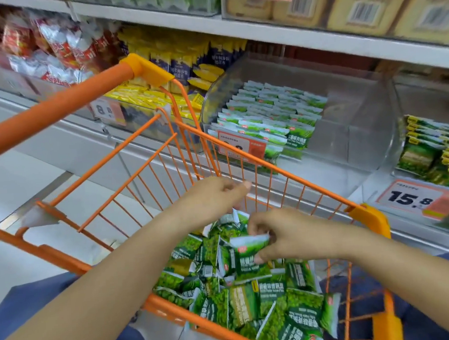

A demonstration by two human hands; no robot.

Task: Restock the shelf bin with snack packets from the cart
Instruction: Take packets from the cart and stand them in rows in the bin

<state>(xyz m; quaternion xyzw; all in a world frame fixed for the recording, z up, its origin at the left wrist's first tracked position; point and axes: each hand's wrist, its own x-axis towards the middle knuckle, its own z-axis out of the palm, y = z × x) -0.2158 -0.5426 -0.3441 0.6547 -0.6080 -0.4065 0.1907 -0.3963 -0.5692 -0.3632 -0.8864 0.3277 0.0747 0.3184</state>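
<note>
Green snack packets [241, 295] lie heaped in the orange cart [148, 153] at lower centre. They look light, soft and crinkly, best pinched by a sealed edge. The right hand [287, 234] pinches one packet [249, 249]; the left hand [217, 194] hovers loosely curled, holding nothing I can see. The clear shelf bin [347, 125], centre right, is part filled. The cart's floor is hidden under the heap.

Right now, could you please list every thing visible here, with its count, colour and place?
cart: one, orange, foreground
green snack packets: many, loose in cart
shelf bin: one, clear, partly filled with green packets, beyond cart
yellow packets: many, bin left of it
red packets: many, far left
price tag 15.8: one, white and orange, right shelf edge
left hand: above cart, holds nothing visible
right hand: pinches one green packet
</note>
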